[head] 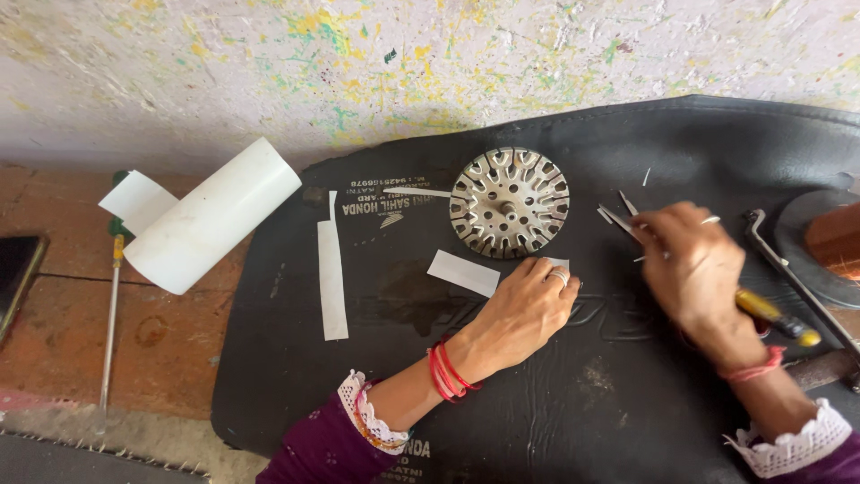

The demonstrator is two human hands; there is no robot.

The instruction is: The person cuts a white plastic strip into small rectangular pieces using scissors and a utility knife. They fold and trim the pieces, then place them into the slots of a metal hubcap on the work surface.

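Observation:
A round slotted metal stator core (509, 203) lies on a black mat (466, 376). My left hand (527, 309) rests knuckles-up just below the core, its fingertips on a small white paper piece (557, 263). My right hand (690, 264) is to the right of the core, fingers closed around thin white paper strips (618, 217) that stick out toward the core. A cut white paper rectangle (462, 272) lies left of my left hand.
A long white paper strip (332, 278) and a roll of white sheet (213, 217) lie at the left. A screwdriver (111, 314) and a dark phone (16, 273) sit on the reddish floor. A yellow-handled tool (778, 318), a metal bar (793, 278) and copper wire (838, 242) are at the right.

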